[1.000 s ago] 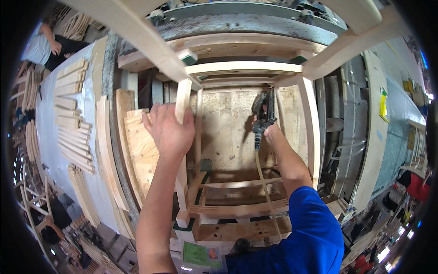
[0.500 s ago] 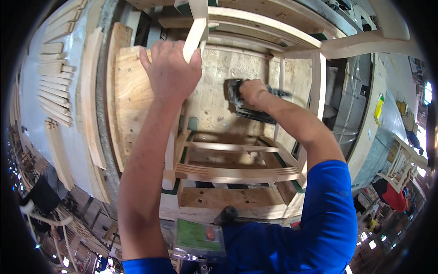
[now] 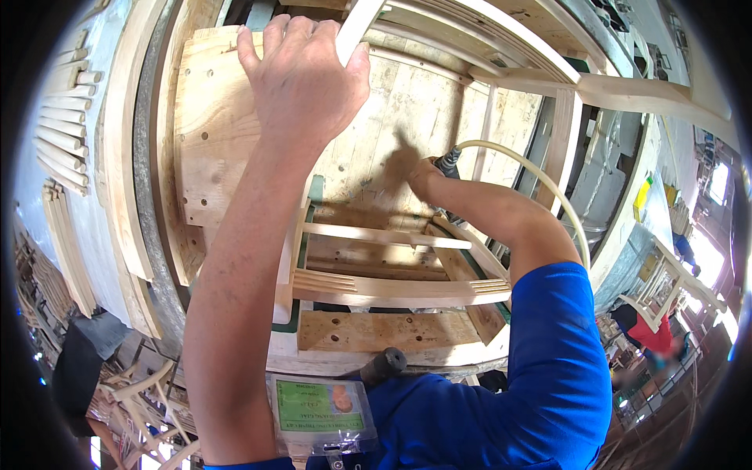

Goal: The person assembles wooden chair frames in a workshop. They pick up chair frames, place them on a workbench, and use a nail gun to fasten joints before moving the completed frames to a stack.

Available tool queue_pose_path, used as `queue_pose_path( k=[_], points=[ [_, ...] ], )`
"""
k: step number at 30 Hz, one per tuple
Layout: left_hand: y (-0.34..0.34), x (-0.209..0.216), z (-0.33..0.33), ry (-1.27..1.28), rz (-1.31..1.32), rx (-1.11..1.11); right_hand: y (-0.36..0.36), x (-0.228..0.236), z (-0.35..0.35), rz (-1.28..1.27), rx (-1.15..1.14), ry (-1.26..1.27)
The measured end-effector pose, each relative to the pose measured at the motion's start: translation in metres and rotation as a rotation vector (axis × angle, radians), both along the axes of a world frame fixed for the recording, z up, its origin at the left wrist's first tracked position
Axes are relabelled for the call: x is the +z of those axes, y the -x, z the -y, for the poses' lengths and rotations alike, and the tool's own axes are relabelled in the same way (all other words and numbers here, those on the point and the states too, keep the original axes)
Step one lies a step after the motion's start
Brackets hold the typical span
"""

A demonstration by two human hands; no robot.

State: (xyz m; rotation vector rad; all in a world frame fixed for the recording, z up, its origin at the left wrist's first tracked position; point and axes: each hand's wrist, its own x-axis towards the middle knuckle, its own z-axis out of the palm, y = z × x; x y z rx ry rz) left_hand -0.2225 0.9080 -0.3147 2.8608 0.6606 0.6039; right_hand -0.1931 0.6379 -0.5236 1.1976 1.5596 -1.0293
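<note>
A pale wooden chair frame lies in front of me on a worn plywood work surface. My left hand is closed round its upper left rail, with the thumb on the right side and the fingers on the left. Inside the frame, my right hand grips a black handheld sander. Only the sander's ribbed hose end shows clearly now; its body is mostly hidden behind my hand and forearm. A cream air hose curves from it over my right forearm.
Left of the frame are a drilled plywood board and long wooden strips. Several turned spindles lie farther left. A badge hangs at my chest, beside a dark rounded knob. Another person in red is at the far right.
My right hand has turned and come slightly nearer with the sander, so the hose now shows and the sander's body is hidden. The left hand keeps its hold; the view has shifted.
</note>
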Motion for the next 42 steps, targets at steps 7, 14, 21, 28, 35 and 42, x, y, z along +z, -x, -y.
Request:
queue_pose_path(
  k=[7,14,21,28,35,42],
  points=[
    [-0.001,0.004,0.002,0.032,-0.004,0.002,0.004,0.005,-0.008,-0.056,0.241,0.088],
    [0.003,0.000,0.003,0.016,-0.021,0.044,0.011,-0.009,-0.027,-0.049,0.245,0.048],
    [-0.002,0.031,-0.001,0.187,0.066,0.000,-0.010,-0.077,-0.007,-0.155,-0.137,-0.459],
    [0.000,0.011,0.003,0.059,0.095,-0.043,-0.022,0.105,-0.004,0.089,-0.105,-0.096],
    [0.002,0.023,0.000,0.078,-0.111,0.053,-0.011,0.344,0.047,0.194,-0.738,-0.942],
    [0.017,0.083,0.051,0.012,-0.337,0.127,0.022,0.531,0.241,0.432,-1.339,-1.228]
  ],
)
